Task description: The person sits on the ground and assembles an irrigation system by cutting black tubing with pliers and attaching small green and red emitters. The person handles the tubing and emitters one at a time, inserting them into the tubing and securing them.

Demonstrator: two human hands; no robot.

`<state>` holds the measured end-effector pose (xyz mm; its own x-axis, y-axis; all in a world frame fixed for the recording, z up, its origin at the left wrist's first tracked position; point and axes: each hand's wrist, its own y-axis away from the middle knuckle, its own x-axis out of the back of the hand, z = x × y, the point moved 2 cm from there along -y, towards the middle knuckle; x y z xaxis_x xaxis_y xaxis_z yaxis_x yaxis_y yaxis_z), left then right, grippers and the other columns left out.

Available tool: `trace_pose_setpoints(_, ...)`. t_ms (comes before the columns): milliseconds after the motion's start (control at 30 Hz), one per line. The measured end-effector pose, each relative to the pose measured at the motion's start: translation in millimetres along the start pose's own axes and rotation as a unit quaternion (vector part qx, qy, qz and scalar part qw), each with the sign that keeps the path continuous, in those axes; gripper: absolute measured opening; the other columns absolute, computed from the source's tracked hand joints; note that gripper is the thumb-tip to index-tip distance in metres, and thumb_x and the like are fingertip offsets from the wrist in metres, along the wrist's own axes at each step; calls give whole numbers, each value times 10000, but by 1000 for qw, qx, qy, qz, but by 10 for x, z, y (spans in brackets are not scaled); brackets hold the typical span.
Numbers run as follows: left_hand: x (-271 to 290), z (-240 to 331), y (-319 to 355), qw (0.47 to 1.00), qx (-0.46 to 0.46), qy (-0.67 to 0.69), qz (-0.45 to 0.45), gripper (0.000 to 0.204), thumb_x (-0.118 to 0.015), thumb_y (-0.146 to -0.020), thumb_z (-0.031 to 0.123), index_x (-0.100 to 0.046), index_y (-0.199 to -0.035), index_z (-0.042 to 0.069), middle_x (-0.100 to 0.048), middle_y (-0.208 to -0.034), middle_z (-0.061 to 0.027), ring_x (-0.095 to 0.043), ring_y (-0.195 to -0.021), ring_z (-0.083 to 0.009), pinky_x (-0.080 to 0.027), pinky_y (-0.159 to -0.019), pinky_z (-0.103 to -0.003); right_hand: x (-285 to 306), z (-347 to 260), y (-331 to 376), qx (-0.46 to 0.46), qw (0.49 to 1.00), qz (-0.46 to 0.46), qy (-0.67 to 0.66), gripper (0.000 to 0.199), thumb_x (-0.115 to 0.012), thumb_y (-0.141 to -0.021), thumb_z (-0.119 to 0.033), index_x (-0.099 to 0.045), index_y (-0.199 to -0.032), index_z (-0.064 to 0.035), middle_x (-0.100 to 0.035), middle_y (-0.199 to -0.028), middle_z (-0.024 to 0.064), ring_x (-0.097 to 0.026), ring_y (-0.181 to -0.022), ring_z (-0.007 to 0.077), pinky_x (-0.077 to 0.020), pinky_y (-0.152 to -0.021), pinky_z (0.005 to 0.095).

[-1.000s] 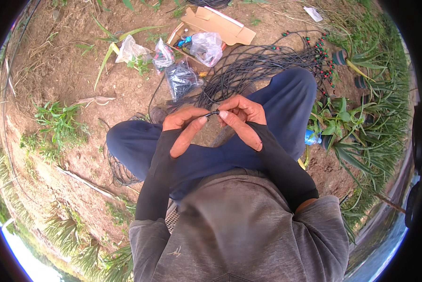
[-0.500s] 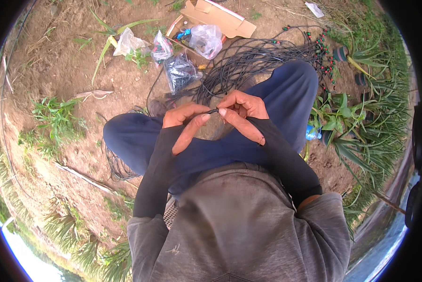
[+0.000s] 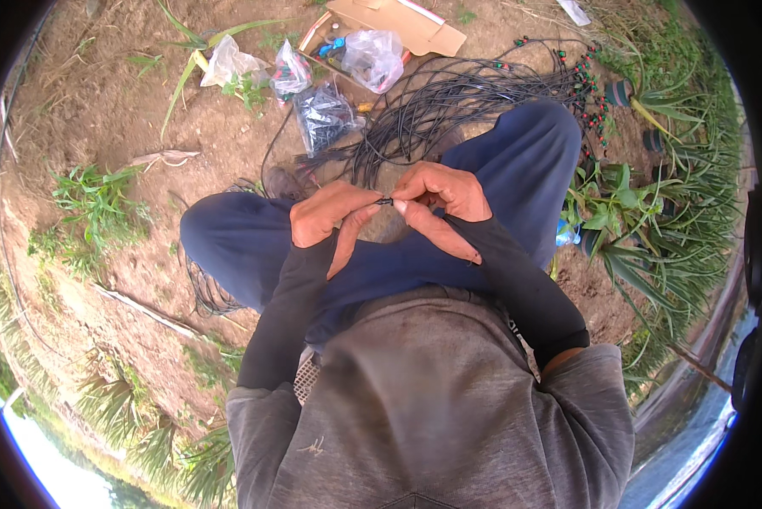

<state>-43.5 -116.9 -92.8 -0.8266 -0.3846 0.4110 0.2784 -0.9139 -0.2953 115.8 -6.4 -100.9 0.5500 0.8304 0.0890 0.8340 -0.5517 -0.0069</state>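
Above my lap, my left hand and my right hand meet fingertip to fingertip. Both pinch a small black tube fitting, thumbs against forefingers, one hand at each end. Its exact shape is too small to make out, and the fingers cover its ends. Just beyond the hands, a bundle of thin black tubes fans out on the soil. Red and green drippers cap its far right ends. A clear bag of small black parts lies beside the tubes.
An open cardboard box at the back holds a clear plastic bag and blue items. Nearby lie a bag of red and green pieces and a crumpled bag. Spiky plants line the right; my bent knees flank the hands.
Both hands still pinch the small black tube fitting, with slight finger shifts. My left thumb has tucked in closer. The view has shifted slightly.
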Motion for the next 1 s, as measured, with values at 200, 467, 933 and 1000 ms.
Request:
trace_pose_setpoints(200, 21, -8, 69, 989, -114, -97, 10, 307, -692, -678, -118, -711, -955, 14, -670, -808, -115, -661, -688, -249, -513, -606, -302, -69, 54, 18, -163, 974, -8, -156, 40, -628, -889, -23, -630, -924, -4, -628, -851, 34, -608, -737, 105, -493, -643, 246)
trace_pose_setpoints(467, -45, -35, 110, 956, -221, -191, -13, 419, -682, -567, -55, -687, -985, -31, -640, -817, -102, -633, -650, -230, -510, -567, -301, -110, 218, 87, -287, 886, -23, -364, 150, -643, -903, -124, -600, -990, -10, -617, -827, 38, -601, -712, 113, -524, -677, 269)
trace_pose_setpoints(933, -258, -104, 64, 948, 238, 93, -192, 207, -571, -970, 133, -661, -1052, -35, -551, -687, -27, -495, -581, -76, -400, -524, -217, 106, 304, 256, -120, 975, -31, -186, 104, -597, -928, -75, -606, -1010, -11, -635, -862, 31, -587, -729, 62, -477, -646, 232)
trace_pose_setpoints(1000, -310, -86, 65, 926, 296, 127, -195, 225, -564, -980, 167, -656, -1017, -35, -529, -669, -8, -464, -567, -59, -365, -510, -205, 208, 297, 343, -109, 979, -21, -172, 143, -606, -933, -81, -612, -1056, -8, -640, -883, 34, -593, -762, 66, -477, -661, 231)
